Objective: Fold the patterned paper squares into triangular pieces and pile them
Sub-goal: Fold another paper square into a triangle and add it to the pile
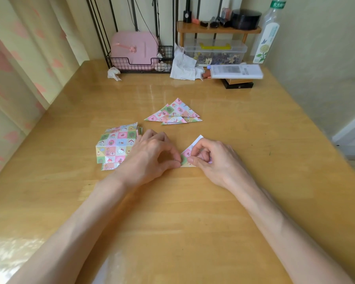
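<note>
Patterned paper piece (188, 153), mid-fold, low over the counter (172, 212).
Left hand (152, 154) and right hand (211, 158) both pinch it, likely to line up edges for creasing. Stack of unfolded squares (115, 146) lies beside the left hand, within reach; pile of finished triangles (175, 113) sits farther back.

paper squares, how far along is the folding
Done: a few triangles lie piled beyond the hands. In hand: the left hand and right hand pinch one piece, partly folded, its white back showing. Left: a stack of flat squares beside the left hand, so more folding remains.
</note>
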`<state>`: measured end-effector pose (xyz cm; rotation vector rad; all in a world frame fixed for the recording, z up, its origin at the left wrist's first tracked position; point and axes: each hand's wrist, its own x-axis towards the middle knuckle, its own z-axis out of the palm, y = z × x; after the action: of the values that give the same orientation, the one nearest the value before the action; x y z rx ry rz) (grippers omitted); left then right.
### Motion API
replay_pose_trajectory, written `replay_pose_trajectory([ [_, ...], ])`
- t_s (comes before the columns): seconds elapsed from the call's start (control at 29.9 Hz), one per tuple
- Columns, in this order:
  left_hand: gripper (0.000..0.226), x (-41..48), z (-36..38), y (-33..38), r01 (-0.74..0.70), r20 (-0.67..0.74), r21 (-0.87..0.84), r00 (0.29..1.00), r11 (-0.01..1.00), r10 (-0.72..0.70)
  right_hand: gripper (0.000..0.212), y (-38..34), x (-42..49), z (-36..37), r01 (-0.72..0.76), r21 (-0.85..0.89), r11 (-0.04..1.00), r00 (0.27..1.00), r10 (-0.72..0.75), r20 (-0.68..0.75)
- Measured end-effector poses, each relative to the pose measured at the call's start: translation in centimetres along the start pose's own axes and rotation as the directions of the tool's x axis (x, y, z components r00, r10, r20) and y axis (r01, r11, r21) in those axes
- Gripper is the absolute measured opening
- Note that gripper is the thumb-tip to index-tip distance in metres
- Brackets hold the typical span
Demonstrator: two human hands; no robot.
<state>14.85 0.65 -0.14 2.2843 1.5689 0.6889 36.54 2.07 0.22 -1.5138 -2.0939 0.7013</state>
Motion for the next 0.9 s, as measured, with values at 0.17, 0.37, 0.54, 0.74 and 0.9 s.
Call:
replay_pose_trajectory([
  [0.17,0.012,0.0,-0.8,0.0,0.021,0.046,0.019,0.999,1.000,-0.022,0.030,-0.4,0.3,-0.2,-0.083,0.005,0.997,0.996,0.083,0.032],
  [0.37,0.011,-0.2,-1.1,-0.3,0.036,0.045,0.037,0.998,0.999,-0.038,0.035,-1.5,0.5,-0.7,-0.130,-0.103,0.986,0.984,0.141,0.106],
  [0.54,0.016,-0.2,-1.4,-0.2,0.031,0.067,0.027,0.997,0.999,-0.033,0.053,-2.5,0.8,-0.7,-0.155,-0.232,0.960,0.972,0.190,0.135],
  [0.74,0.018,-0.3,-1.6,-0.1,0.024,0.097,0.011,0.995,1.000,-0.024,0.055,-4.0,2.0,-1.4,-0.220,-0.308,0.926,0.920,0.302,0.249],
  [0.9,0.022,-0.4,-1.9,-0.2,0.069,0.094,0.006,0.993,0.998,-0.069,0.056,-5.0,2.7,-1.8,-0.231,-0.365,0.902,0.878,0.355,0.320],
])
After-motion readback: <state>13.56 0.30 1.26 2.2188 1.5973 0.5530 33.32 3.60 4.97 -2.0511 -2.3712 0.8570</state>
